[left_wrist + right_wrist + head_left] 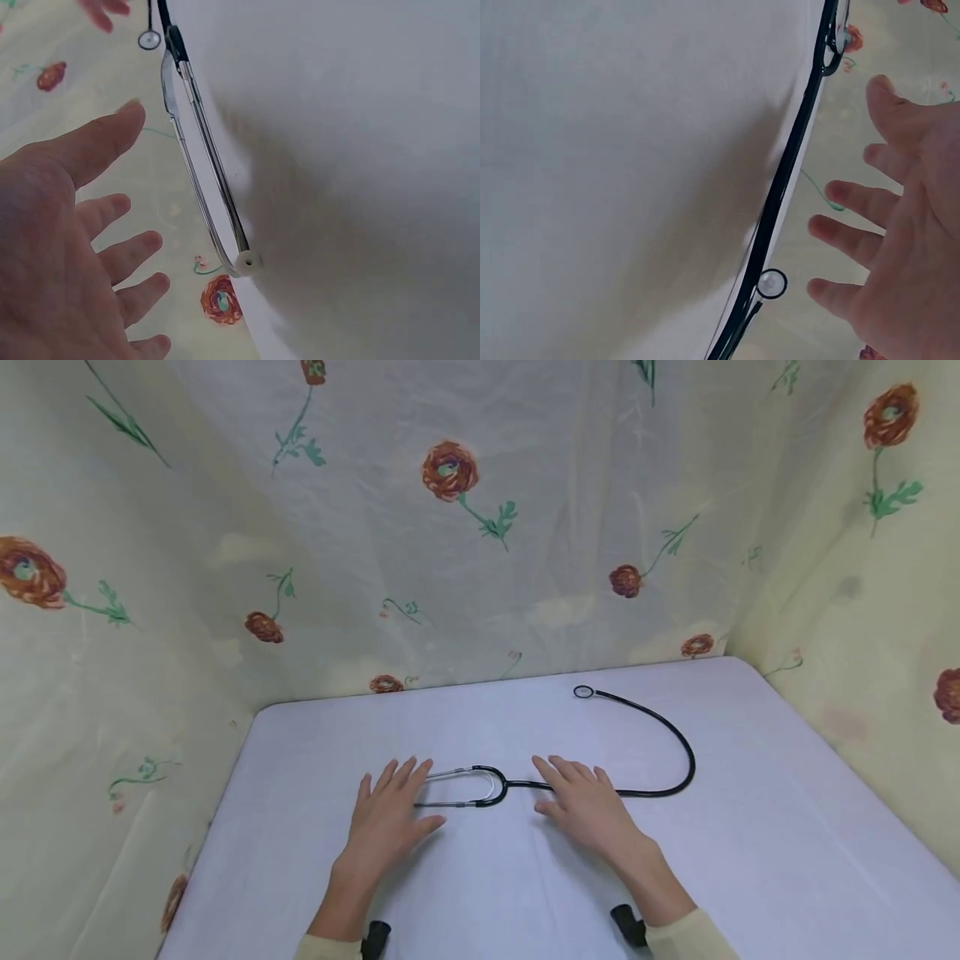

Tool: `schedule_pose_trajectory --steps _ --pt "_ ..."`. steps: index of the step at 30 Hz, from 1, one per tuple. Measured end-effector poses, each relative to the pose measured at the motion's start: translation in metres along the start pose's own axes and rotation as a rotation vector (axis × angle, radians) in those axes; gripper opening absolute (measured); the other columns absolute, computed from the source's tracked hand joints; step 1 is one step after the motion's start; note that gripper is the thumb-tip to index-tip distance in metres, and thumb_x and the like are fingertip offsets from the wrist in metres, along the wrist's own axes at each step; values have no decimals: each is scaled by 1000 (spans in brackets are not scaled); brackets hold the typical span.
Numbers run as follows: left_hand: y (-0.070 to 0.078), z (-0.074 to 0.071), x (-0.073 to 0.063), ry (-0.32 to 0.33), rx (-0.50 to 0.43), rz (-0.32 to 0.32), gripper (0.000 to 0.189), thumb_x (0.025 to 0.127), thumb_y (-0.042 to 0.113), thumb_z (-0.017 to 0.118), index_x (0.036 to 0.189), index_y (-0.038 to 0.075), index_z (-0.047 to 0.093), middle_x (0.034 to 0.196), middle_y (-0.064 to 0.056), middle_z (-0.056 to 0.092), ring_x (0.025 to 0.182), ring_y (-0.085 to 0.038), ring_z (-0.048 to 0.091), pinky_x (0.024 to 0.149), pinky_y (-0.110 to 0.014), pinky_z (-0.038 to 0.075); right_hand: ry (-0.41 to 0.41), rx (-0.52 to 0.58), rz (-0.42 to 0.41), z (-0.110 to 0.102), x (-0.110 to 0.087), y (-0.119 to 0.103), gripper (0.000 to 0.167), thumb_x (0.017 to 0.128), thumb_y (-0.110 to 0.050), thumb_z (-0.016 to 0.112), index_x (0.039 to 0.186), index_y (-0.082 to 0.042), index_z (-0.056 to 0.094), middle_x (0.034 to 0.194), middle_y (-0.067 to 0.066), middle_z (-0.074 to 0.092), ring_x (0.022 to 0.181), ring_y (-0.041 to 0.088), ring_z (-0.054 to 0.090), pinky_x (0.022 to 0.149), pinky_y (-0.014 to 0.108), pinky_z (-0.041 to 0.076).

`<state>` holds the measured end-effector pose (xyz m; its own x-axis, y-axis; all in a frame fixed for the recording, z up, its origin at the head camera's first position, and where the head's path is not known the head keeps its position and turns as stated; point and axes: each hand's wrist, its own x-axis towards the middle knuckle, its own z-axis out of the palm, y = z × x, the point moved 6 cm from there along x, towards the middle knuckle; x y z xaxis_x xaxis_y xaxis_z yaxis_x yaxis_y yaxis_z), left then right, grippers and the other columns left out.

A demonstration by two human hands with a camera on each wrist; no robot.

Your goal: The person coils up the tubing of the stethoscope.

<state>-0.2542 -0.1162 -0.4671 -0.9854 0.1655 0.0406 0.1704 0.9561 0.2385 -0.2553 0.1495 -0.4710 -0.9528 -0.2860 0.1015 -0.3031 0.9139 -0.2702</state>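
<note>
A stethoscope [528, 784] with black tubing lies across the white table. Its metal ear tubes [214, 176] point left, and a pale ear tip [248, 262] shows in the left wrist view. The tubing curves round on the right to the round chest piece [583, 692] near the back edge. My left hand [388, 814] hovers over the ear-tube end, fingers spread, and hides the tips in the head view. Over the middle of the tubing [776, 191] is my right hand [588, 806], its fingers apart and holding nothing. Both wrist views show a gap between palm and stethoscope.
The white table [480, 885] has rounded back corners. Pale curtains [540, 593] printed with red flowers hang behind it and on both sides. A black wrist strap piece [628, 925] sits at the right cuff, and another [376, 938] at the left.
</note>
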Motion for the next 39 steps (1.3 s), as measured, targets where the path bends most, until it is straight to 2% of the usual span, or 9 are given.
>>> schedule_pose_trajectory --steps 5,13,19,25,29,34,39 --pt "7 1 5 -4 3 28 79 84 45 77 151 25 41 156 -6 43 148 -34 34 117 -63 20 -69 3 23 3 1 2 61 97 -39 61 151 -18 41 151 14 47 138 40 45 112 65 27" --pt "11 11 16 -66 38 39 71 86 28 74 149 24 44 150 -7 51 144 -34 40 117 -63 22 -87 -21 2 3 10 0 53 98 -32 61 147 -16 48 142 13 56 133 36 51 110 60 34" --pt "15 15 18 -61 45 70 67 84 19 74 146 22 49 137 -6 60 135 -29 50 115 -63 25 -106 -21 -4 7 13 -2 53 99 -30 61 148 -17 47 138 13 59 125 36 56 106 54 40" --pt "18 15 22 -64 59 72 62 84 13 72 142 22 53 131 -7 64 123 -29 58 112 -60 31 -91 -65 -26 7 16 -4 52 97 -28 64 145 -14 50 127 11 63 111 32 61 95 49 47" --pt "18 14 24 -77 74 67 57 84 11 72 138 22 57 123 -7 66 114 -29 61 104 -54 40 -72 -102 -44 7 19 -5 46 95 -27 67 137 -10 57 115 8 65 100 28 62 84 45 50" --pt "18 14 27 -88 96 60 52 83 9 74 132 20 61 112 -5 66 99 -24 61 89 -45 49 -50 -116 -58 7 21 -7 31 92 -21 71 119 -7 67 101 5 64 88 24 59 74 40 50" --pt "18 13 28 -69 96 83 47 81 7 75 126 19 65 103 -4 66 86 -19 58 72 -36 49 -62 -134 -41 10 24 -6 23 90 -16 72 111 -7 69 95 5 63 83 21 56 71 37 49"
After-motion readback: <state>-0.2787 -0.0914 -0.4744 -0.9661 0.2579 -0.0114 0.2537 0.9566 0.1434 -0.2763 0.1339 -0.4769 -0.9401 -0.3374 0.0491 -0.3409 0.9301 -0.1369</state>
